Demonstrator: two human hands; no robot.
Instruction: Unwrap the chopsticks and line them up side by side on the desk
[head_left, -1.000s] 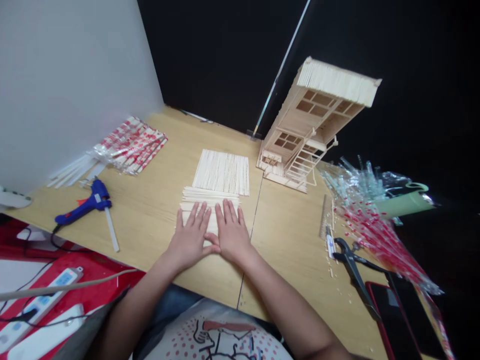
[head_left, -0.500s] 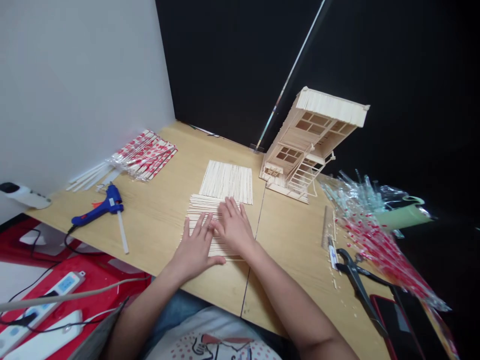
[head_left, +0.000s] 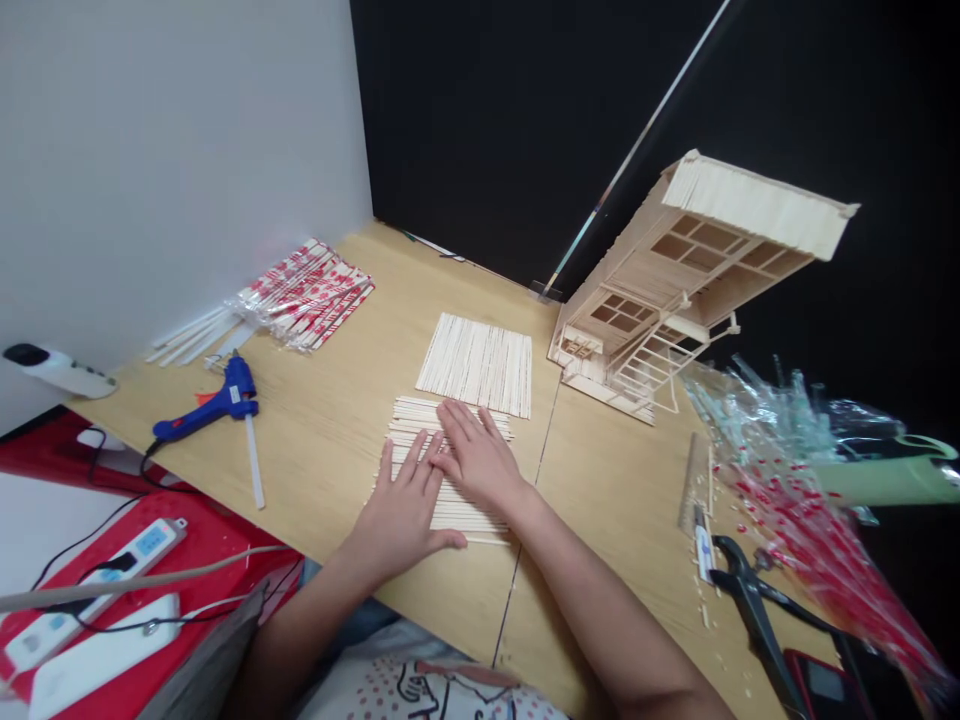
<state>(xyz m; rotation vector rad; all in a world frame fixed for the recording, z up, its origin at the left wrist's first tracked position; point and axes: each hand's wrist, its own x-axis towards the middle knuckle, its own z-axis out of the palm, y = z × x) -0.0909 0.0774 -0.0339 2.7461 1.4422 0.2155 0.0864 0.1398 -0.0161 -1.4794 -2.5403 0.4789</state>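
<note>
Take the stick row (head_left: 480,520) as clock centre, 12 o'clock pointing away from the body. Lies flat on the bench (head_left: 330,430), near the front edge, with sticks running from 9 to 3 o'clock. Bears pressure from above only, presumably because thin, separate-looking pieces align better under flat hands than in a pinch. Just beyond, at 12 o'clock, places the stick panel (head_left: 476,365), sticks running away from the body, likely set there to give the hands the nearer area.

Stands the glue gun (head_left: 217,400) between 9 and 10 o'clock, nozzle towards 12, probably to separate the tip from bare skin. Sets the model house (head_left: 637,300) between 1 and 2 o'clock, seemingly clear of both forearms. Groups the ruler (head_left: 688,485) and pliers (head_left: 746,595) between 3 and 4 o'clock, apparently for right-side access.

Rests the left hand (head_left: 401,515) palm down over the 8 o'clock part of the row: fingers spread, tips towards 12 to 1, thumb extended towards 3. Lays the right hand (head_left: 484,465) over the 3 o'clock part: fingers slightly parted, tips towards 11, thumb meeting the left fingertips. Pinches nothing. Angles the forearms in from 8 and 4 o'clock.
</note>
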